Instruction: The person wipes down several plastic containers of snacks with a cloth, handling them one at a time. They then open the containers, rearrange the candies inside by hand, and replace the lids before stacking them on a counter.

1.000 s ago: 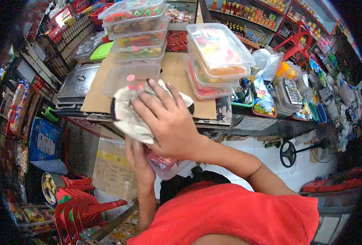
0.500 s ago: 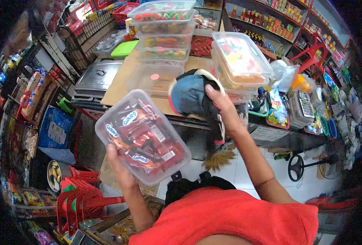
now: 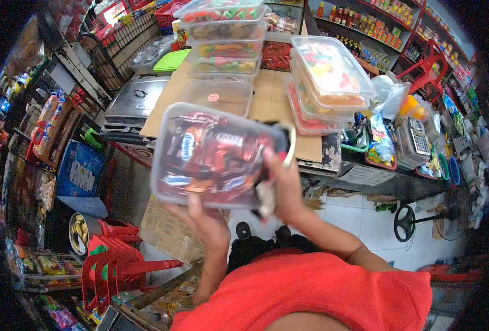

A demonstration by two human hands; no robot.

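Observation:
My left hand (image 3: 203, 223) grips a clear lidded plastic container (image 3: 217, 157) from below. The container is full of red-wrapped snacks and is tilted up in front of me. My right hand (image 3: 284, 185) holds a crumpled cloth (image 3: 266, 199) against the container's right end. Most of the cloth is hidden behind the container and my fingers; a pale edge shows near the top right corner.
Two stacks of clear containers of colourful sweets (image 3: 225, 33) (image 3: 327, 77) stand on a cardboard-covered table (image 3: 269, 99), beside an empty clear container (image 3: 222, 96). A steel lidded tray (image 3: 134, 102) lies left, a weighing scale (image 3: 415, 138) right. Red stools (image 3: 112, 270) and a blue box (image 3: 79, 171) stand below.
The container has been lifted and turned up towards me. My right hand with the cloth has moved from the table side down to the container's right end.

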